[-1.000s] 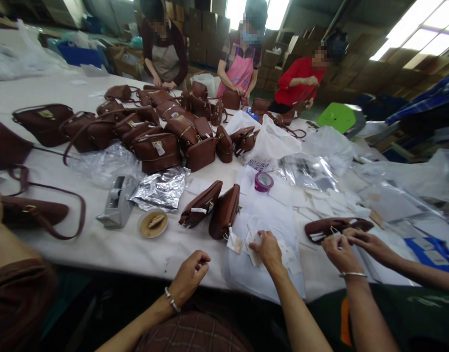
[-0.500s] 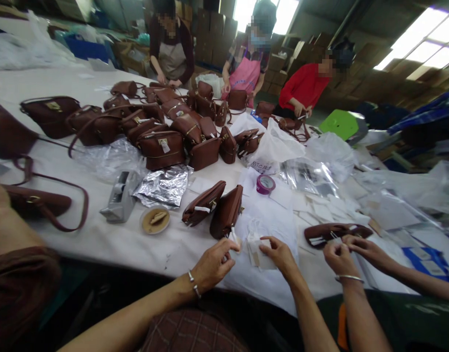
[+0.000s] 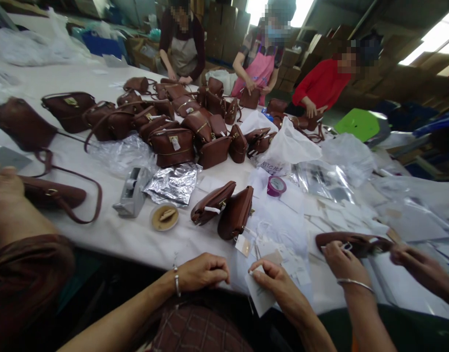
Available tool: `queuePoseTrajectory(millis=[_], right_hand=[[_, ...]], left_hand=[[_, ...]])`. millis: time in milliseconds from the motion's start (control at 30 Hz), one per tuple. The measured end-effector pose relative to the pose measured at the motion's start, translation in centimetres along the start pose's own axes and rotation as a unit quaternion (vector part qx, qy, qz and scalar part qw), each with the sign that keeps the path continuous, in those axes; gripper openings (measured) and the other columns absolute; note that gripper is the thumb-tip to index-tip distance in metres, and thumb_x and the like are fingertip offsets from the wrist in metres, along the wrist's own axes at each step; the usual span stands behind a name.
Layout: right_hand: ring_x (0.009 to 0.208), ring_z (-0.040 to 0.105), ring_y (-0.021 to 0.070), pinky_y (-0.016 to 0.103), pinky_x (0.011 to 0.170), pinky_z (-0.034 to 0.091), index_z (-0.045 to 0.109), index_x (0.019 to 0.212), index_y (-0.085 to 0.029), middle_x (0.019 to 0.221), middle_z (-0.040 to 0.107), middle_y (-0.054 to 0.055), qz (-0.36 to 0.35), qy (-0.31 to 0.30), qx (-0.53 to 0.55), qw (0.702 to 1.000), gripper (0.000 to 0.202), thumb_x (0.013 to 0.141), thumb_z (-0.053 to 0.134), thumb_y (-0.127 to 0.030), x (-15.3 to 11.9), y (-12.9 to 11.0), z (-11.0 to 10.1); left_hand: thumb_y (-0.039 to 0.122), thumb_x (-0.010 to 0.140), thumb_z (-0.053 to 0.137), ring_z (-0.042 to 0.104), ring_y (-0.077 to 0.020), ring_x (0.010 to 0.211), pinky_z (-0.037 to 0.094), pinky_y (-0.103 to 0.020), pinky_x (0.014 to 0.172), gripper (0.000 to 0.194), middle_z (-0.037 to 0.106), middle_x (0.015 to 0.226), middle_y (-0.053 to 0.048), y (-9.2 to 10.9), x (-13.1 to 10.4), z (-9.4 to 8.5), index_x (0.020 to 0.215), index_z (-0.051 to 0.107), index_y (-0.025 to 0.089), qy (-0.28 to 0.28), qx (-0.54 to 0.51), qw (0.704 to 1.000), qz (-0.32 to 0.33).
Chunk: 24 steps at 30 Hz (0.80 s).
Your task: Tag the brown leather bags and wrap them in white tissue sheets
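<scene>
My right hand pinches a white hang tag between thumb and fingers, just over the table's front edge. To its left is my left hand, fingers curled and pointing down; whether anything lies inside them is hidden. Beyond my hands, two brown handbags lean side by side. A small tag hangs from the nearer one. More loose white tags with strings lie on white paper beyond my right hand.
A tape dispenser, a shallow dish and a purple tape roll stand around. Behind is a heap of brown handbags. At right, a neighbour's hands handle another bag. Several people work nearby.
My right hand has lifted a tag off the pile and drawn it nearer. My left hand has let go of the tag on the handbag and pulled back towards me.
</scene>
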State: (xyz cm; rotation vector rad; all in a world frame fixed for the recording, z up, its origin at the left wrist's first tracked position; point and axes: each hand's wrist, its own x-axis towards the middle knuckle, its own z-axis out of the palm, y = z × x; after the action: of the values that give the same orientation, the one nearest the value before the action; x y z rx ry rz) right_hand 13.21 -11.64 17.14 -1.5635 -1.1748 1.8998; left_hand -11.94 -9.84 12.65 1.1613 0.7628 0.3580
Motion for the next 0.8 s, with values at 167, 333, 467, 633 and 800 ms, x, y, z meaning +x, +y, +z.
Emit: queuePoseTrajectory(millis=[167, 333, 467, 633, 800], right_hand=[[0.056, 0.045, 0.0084, 0.021, 0.055, 0.031, 0.06, 0.085, -0.018, 0.066, 0.057, -0.003, 0.003, -0.058, 0.09, 0.994, 0.036, 0.075, 0.073, -0.05, 1.4, -0.3, 3.0], [0.056, 0.049, 0.0099, 0.022, 0.055, 0.034, 0.06, 0.085, -0.018, 0.067, 0.059, -0.002, 0.002, -0.08, 0.082, 0.993, 0.037, 0.074, 0.073, -0.051, 2.5, -1.6, 4.3], [0.052, 0.045, 0.0084, 0.021, 0.051, 0.03, 0.059, 0.085, -0.02, 0.061, 0.055, -0.005, 0.017, -0.035, 0.061, 0.997, 0.039, 0.073, 0.073, -0.055, 3.2, -1.0, 3.3], [0.064, 0.056, 0.0174, 0.029, 0.061, 0.043, 0.066, 0.082, -0.022, 0.069, 0.063, 0.001, -0.018, 0.003, -0.127, 0.992, 0.033, 0.075, 0.066, -0.054, 4.5, 0.7, 4.0], [0.107, 0.058, 0.029, 0.04, 0.09, 0.048, 0.072, 0.099, -0.025, 0.112, 0.067, 0.009, -0.184, 0.082, -0.237, 0.95, 0.025, 0.077, 0.066, -0.035, 4.9, 0.5, 8.9]], left_hand=[[0.028, 0.073, 0.07, 0.055, -0.01, 0.067, 0.043, -0.021, 0.064, 0.064, 0.062, 0.087, 0.001, -0.6, -1.3, 0.3, 0.132, 0.047, 0.024, 0.025, -0.084, 0.995, 0.036], [0.042, 0.079, 0.067, 0.056, -0.0109, 0.064, 0.044, -0.023, 0.064, 0.041, 0.062, 0.074, 0.002, -1.1, -0.8, 0.6, 0.111, 0.057, 0.017, -0.007, -0.126, 0.991, 0.047], [0.049, 0.085, 0.055, 0.048, -0.0077, 0.053, 0.037, -0.019, 0.055, 0.034, 0.056, 0.062, 0.004, -2.5, -2.9, -1.9, 0.086, 0.057, 0.015, 0.058, -0.094, 0.994, 0.001], [0.045, 0.088, 0.047, 0.049, -0.0094, 0.055, 0.037, -0.019, 0.053, 0.033, 0.056, 0.062, 0.003, -3.7, -5.7, -4.6, 0.086, 0.062, 0.015, 0.195, 0.025, 0.98, -0.033], [0.032, 0.086, 0.052, 0.055, -0.0113, 0.059, 0.041, -0.02, 0.06, 0.023, 0.063, 0.062, 0.002, -2.3, -5.8, -3.6, 0.078, 0.07, 0.02, 0.209, 0.213, 0.954, -0.015]])
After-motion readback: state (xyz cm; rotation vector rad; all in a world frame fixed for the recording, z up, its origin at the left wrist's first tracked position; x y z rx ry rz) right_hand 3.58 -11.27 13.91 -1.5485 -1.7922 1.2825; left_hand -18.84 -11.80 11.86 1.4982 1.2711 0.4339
